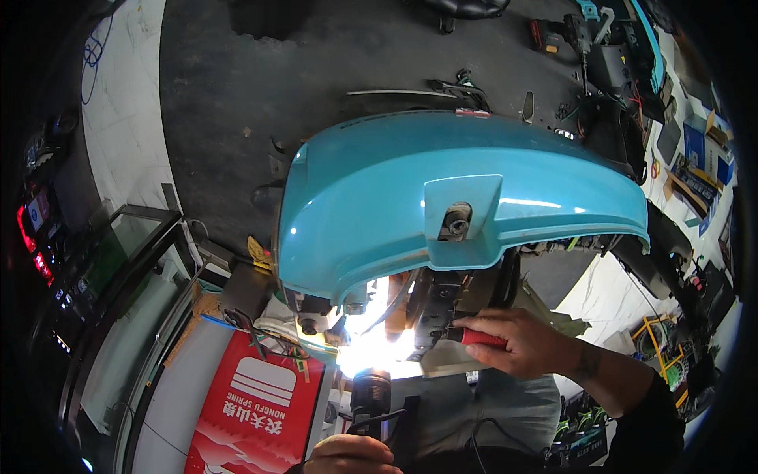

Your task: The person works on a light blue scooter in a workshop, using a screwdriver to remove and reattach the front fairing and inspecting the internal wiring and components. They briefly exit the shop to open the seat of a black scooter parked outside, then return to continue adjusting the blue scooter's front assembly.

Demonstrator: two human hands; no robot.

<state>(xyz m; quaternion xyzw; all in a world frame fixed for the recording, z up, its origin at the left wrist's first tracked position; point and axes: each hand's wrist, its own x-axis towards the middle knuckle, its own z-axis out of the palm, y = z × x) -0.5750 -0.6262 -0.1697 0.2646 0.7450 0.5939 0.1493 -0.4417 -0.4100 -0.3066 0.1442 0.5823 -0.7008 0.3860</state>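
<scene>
A large glossy turquoise body panel (371, 189), apparently from a scooter, curves across the middle. A recess in it holds a round lock-like fitting (455, 223). Below its lower edge, dark frame parts (439, 296) are exposed. My left hand (352, 457) grips a black flashlight (371, 395), whose bright beam falls on the underside and washes out detail there. Coming in from the right, my right hand (517, 340) is closed round the red handle of a screwdriver (482, 339). Its shaft points left at the dark frame; glare and shadow obscure the tip.
A red cardboard box (257, 403) stands at lower left, beside a black-framed glass case (126, 316). Beyond the panel, a cordless power tool (564, 35) lies on the dark mat (237, 87). Loose parts, cables and boxes (707, 150) crowd the right side.
</scene>
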